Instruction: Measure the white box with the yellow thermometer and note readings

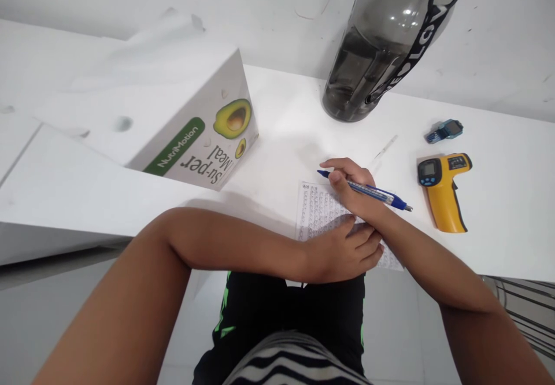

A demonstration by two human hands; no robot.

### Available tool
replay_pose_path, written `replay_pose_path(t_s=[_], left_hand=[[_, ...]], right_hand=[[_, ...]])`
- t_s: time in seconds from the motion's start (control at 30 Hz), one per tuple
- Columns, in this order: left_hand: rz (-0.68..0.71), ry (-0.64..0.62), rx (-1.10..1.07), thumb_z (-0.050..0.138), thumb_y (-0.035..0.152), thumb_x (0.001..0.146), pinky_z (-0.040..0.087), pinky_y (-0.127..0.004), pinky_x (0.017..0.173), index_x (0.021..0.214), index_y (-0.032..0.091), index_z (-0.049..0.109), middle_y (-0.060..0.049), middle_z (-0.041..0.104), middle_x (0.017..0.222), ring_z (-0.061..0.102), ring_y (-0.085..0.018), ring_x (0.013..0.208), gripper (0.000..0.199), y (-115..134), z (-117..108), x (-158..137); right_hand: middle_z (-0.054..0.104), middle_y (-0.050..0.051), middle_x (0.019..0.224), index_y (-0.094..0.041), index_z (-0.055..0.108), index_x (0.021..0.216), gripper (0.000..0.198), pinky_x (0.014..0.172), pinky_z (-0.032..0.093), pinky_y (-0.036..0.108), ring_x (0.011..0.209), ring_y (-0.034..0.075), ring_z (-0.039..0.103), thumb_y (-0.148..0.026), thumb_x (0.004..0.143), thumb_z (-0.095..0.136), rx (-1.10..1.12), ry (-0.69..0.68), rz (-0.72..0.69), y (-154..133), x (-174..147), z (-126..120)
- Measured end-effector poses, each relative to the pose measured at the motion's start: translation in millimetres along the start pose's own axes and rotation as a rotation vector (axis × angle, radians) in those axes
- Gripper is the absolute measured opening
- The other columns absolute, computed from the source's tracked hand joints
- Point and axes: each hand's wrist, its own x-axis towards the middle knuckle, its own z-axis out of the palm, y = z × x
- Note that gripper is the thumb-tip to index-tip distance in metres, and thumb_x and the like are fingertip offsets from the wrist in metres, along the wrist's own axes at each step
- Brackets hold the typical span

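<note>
My right hand is closed around a blue ballpoint pen, its slim blue end pointing left above the page. Beneath lies a sheet of paper filled with rows of small handwriting. Resting palm down on the lower part of that sheet, my left hand has its fingers stretched out and slightly apart. Its fingertips are close to or against my right wrist; I cannot tell which. Both hands cover part of the writing.
A white NutriMotion box stands on the white table to the left. Behind the paper is a large dark, see-through water bottle. To the right lie a yellow infrared thermometer, a small teal device and a thin clear strip.
</note>
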Motion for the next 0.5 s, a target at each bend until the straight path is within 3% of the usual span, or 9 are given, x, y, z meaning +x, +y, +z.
replay_pose_path(t_s=[0.2, 0.5], left_hand=[[-0.001, -0.007, 0.013, 0.052, 0.022, 0.095, 0.047, -0.050, 0.097, 0.126, 0.015, 0.063, -0.015, 0.063, 0.134, 0.058, -0.030, 0.122, 0.034, 0.9, 1.0, -1.0], [-0.007, 0.024, 0.017, 0.047, 0.018, 0.096, 0.049, -0.048, 0.094, 0.124, 0.014, 0.064, -0.013, 0.065, 0.131, 0.060, -0.029, 0.119, 0.034, 0.6, 1.3, -0.9]], right_hand=[[0.075, 0.005, 0.091, -0.021, 0.077, 0.099, 0.061, 0.070, 0.055, 0.027, 0.079, 0.016, 0.070, -0.068, 0.094, 0.039, 0.033, -0.031, -0.010, 1.1, 0.4, 1.1], [0.077, 0.005, 0.093, -0.022, 0.078, 0.093, 0.063, 0.075, 0.058, 0.029, 0.085, 0.019, 0.072, -0.072, 0.092, 0.040, 0.050, -0.045, 0.002, 2.8, 1.9, 2.5]])
